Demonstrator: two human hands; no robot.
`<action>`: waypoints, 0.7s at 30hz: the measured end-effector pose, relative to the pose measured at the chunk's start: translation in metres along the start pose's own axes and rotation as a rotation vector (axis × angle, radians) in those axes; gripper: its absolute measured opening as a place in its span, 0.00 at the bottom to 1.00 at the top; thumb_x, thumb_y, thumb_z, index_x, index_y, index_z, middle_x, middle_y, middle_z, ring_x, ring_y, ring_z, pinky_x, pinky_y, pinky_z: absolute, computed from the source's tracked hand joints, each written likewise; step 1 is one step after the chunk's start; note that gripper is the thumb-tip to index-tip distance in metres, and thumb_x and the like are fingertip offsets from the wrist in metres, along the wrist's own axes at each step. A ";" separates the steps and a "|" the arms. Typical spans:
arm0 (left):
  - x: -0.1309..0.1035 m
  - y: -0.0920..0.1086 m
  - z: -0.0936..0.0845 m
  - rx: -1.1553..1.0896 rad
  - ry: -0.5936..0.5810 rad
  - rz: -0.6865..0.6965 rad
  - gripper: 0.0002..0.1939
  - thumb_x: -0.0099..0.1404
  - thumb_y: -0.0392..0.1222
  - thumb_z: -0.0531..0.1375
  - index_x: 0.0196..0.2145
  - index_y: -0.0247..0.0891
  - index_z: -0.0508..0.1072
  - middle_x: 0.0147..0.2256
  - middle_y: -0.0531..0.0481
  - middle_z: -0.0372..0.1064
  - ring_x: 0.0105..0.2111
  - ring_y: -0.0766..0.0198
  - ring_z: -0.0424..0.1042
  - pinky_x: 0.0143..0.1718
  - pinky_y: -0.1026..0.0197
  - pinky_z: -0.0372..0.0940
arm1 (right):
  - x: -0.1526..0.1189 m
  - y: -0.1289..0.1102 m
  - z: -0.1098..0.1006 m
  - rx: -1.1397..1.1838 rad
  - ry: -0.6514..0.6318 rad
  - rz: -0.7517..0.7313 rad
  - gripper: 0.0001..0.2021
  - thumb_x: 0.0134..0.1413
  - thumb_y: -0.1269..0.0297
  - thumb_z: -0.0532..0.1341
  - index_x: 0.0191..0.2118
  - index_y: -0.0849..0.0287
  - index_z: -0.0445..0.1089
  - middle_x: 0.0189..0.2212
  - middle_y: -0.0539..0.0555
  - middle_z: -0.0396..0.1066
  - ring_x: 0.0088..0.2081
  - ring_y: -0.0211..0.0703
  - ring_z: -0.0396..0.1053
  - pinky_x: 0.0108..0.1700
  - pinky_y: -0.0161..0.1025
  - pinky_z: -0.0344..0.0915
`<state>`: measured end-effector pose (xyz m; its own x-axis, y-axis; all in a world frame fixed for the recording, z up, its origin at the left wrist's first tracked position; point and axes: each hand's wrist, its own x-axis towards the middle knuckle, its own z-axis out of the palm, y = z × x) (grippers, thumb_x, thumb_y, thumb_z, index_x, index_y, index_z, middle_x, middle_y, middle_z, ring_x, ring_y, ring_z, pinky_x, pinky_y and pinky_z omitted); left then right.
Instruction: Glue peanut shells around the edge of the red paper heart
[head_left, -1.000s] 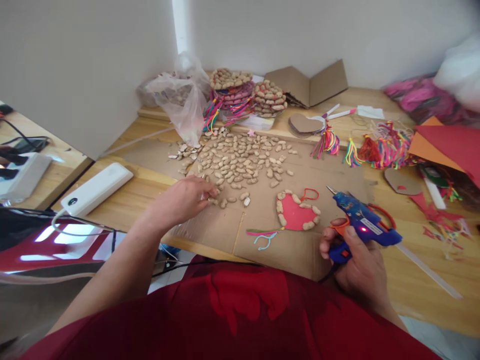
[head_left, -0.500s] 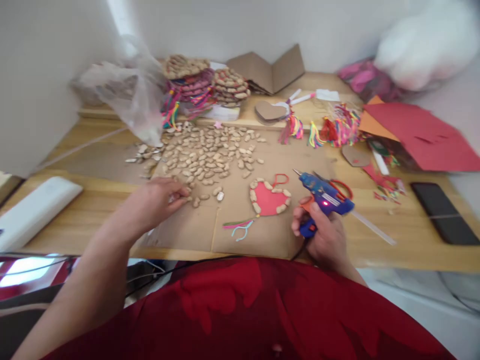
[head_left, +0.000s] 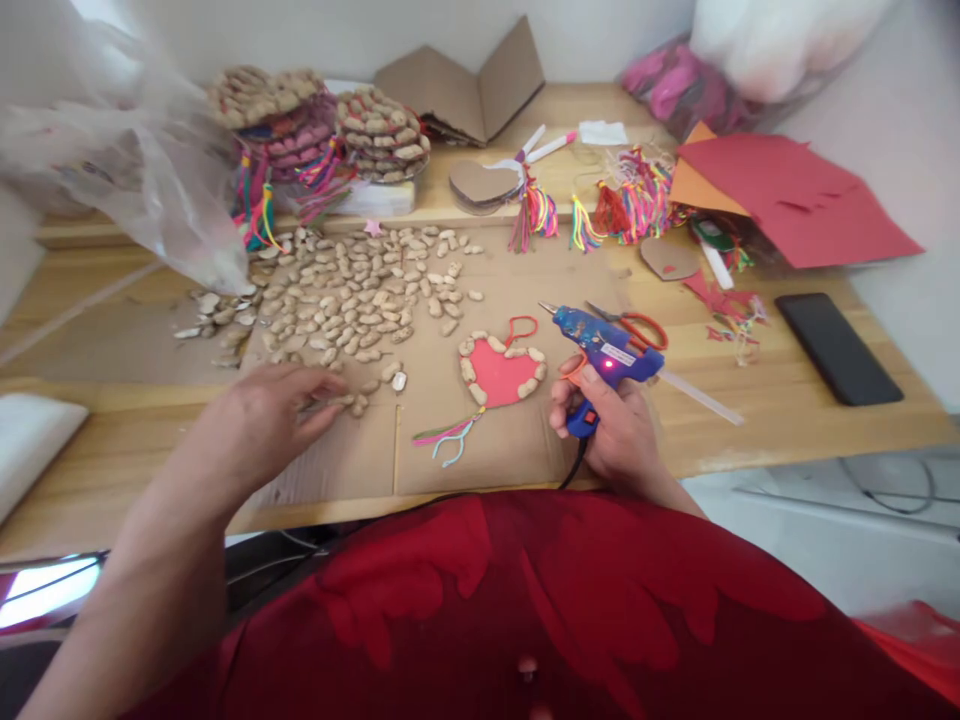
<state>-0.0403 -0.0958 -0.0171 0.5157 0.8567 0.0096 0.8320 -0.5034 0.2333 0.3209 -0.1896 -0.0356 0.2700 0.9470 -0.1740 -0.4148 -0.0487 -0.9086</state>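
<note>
My left hand point(head_left: 277, 405) is at the near edge of the peanut pile, with thumb and forefinger around a peanut point(head_left: 343, 401). Loose peanuts point(head_left: 360, 405) lie just beyond its fingertips. In my right hand point(head_left: 611, 415) is a blue glue gun point(head_left: 596, 340), its red light lit, its nozzle pointing up and left. Between the hands, a red heart point(head_left: 504, 376) rests on the cardboard point(head_left: 352, 465), with peanuts point(head_left: 466, 370) around its rim, a red loop above and coloured cords point(head_left: 450, 435) below.
The peanut pile point(head_left: 352, 290) spreads behind my left hand. Scissors point(head_left: 637, 325) lie behind the glue gun. Finished peanut pieces point(head_left: 382, 135) are stacked at the back, near cardboard hearts point(head_left: 484, 185) and tassels point(head_left: 634, 200). A phone point(head_left: 836, 348) and red sheets point(head_left: 802, 200) are on the right.
The view has shifted, so the tabletop sits further left and higher. My left thumb and fingers have parted slightly among the loose peanuts. My right hand still holds the glue gun, raised slightly.
</note>
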 end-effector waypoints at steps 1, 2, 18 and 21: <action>0.000 0.000 0.000 -0.010 0.021 0.009 0.10 0.71 0.45 0.56 0.42 0.42 0.77 0.40 0.48 0.80 0.41 0.55 0.77 0.49 0.53 0.71 | 0.000 -0.001 0.000 0.003 0.006 0.001 0.15 0.56 0.51 0.72 0.38 0.56 0.75 0.25 0.47 0.75 0.20 0.36 0.71 0.19 0.32 0.64; 0.000 0.000 0.000 -0.026 0.051 0.035 0.10 0.70 0.45 0.57 0.41 0.43 0.77 0.38 0.48 0.81 0.41 0.54 0.78 0.48 0.52 0.71 | 0.000 -0.002 0.001 -0.002 0.003 0.007 0.15 0.55 0.51 0.73 0.38 0.56 0.75 0.25 0.48 0.75 0.20 0.36 0.71 0.19 0.32 0.64; -0.005 0.018 -0.007 -0.144 0.091 -0.005 0.11 0.69 0.39 0.56 0.43 0.42 0.79 0.41 0.47 0.80 0.39 0.58 0.78 0.44 0.56 0.72 | 0.001 -0.003 0.003 -0.056 0.021 -0.012 0.12 0.56 0.52 0.72 0.38 0.55 0.76 0.25 0.48 0.75 0.20 0.38 0.71 0.19 0.33 0.63; 0.001 0.040 -0.010 -0.161 0.147 0.001 0.09 0.68 0.40 0.59 0.43 0.43 0.77 0.40 0.50 0.79 0.37 0.59 0.77 0.43 0.57 0.71 | 0.001 -0.003 0.004 -0.050 0.025 0.003 0.14 0.54 0.51 0.73 0.38 0.55 0.75 0.25 0.48 0.75 0.20 0.38 0.71 0.18 0.33 0.63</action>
<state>-0.0088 -0.1140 0.0020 0.4712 0.8693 0.1491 0.7819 -0.4900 0.3854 0.3186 -0.1874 -0.0316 0.2912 0.9385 -0.1856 -0.3714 -0.0679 -0.9260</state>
